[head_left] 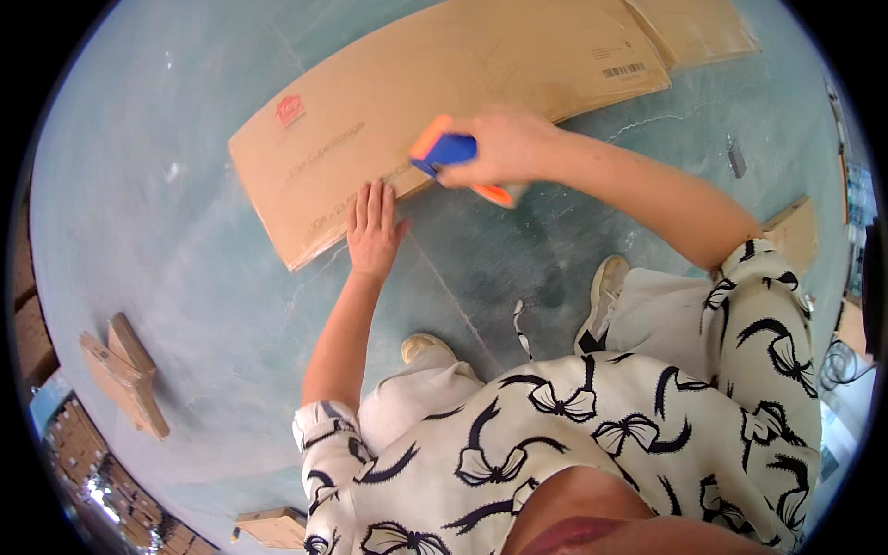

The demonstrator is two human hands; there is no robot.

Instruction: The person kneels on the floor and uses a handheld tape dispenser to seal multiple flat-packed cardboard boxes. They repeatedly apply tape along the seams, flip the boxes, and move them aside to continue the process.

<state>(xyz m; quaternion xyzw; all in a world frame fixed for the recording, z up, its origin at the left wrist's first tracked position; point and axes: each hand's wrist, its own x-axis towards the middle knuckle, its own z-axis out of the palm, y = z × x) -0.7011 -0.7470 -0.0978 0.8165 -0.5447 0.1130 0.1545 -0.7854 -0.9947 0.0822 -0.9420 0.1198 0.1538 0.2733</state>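
On the worn blue-green floor, marked with pale scuffs and a crooked crack or two, a long, flat cardboard carton lies in front of the person, its far edge running out at the top of the view. The left hand rests palm down at the carton's near edge, its fingers straight, side by side and gripping nothing. The right hand is curled round an orange and blue hand tool over that same edge; both are smeared by motion, and it may be a tape dispenser, though I couldn't swear to it. Whether it touches the cardboard I cannot tell.

A second brown carton meets the first at upper right, partly cut off. A small dark piece lies on the floor to the right, and a twisted black-and-white strip lies between the person's shoes. Well off to the left sits a wrapped cardboard bundle. Stacked brown boxes crowd the lower left rim, bent and too small to make out well. The right forearm hides part of the floor, and the patterned shirt fills the bottom.
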